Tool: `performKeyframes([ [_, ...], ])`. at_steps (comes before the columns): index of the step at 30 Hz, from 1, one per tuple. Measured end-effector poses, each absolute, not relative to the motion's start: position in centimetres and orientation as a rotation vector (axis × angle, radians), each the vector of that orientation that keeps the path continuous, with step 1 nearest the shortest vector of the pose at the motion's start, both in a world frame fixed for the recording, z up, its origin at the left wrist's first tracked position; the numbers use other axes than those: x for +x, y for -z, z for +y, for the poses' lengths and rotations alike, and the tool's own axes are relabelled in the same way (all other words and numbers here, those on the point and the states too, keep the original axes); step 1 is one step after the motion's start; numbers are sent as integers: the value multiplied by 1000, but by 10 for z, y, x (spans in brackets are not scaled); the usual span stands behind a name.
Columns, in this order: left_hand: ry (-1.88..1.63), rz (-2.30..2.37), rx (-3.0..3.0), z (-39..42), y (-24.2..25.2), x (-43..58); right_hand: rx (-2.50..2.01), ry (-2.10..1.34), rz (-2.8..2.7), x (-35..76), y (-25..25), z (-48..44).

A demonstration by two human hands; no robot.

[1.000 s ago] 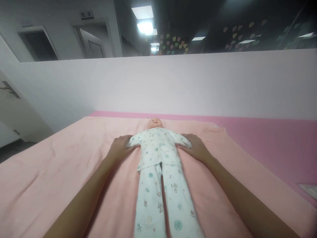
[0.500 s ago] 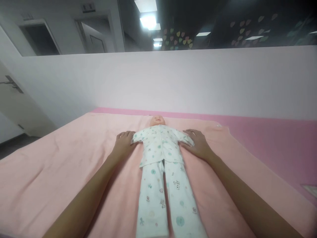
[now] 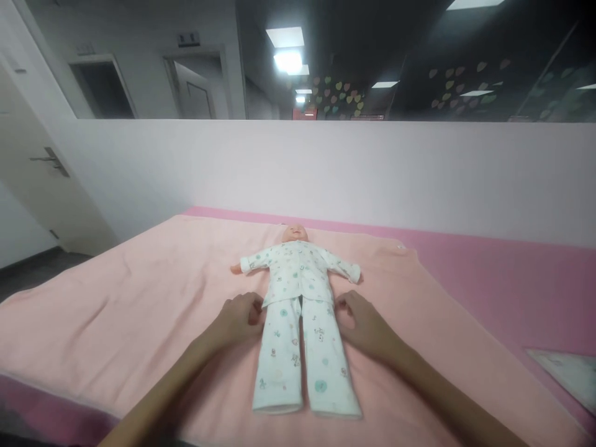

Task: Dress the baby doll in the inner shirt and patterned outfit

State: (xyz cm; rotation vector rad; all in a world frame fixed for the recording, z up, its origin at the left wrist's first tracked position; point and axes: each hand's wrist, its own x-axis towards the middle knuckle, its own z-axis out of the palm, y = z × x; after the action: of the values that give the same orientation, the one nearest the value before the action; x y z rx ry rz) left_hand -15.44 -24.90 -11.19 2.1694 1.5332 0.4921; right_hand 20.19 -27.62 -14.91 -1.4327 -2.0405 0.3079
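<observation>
A baby doll lies on its back, its arms spread. It wears a white long-sleeved top and matching trousers, both with small green and brown prints. My left hand is beside the left edge of the top's hem and the trouser waist, fingers curled and thumb apart from them. On the other side, my right hand has its bent fingers at the right edge of the hem, thumb lower down by the trousers. Whether the fingertips touch the cloth is hard to make out.
A peach blanket covers most of the pink padded surface. A white wall with a dark window rises behind. At the left is a door with a handle. A pale patterned item lies at the right edge.
Both hands have left the sleeves and come down to the sides of the top's hem, their fingers now curled. The view has shifted, so the trouser ends show.
</observation>
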Motion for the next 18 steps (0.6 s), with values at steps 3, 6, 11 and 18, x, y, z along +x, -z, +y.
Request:
performKeyframes([
  [3,-612,1606,2223,-257,115,-142,-1455,-209,-2027,190,166,-276],
  [6,-672,1672,2253,-259,117,-132,-1474,-151,-1959,184,176,-267],
  [11,-621,1729,2331,-264,120,-132,-1405,-105,-1955,188,174,-268],
  [18,-441,1791,2504,-266,124,-131,-1381,-51,-2087,194,165,-270],
])
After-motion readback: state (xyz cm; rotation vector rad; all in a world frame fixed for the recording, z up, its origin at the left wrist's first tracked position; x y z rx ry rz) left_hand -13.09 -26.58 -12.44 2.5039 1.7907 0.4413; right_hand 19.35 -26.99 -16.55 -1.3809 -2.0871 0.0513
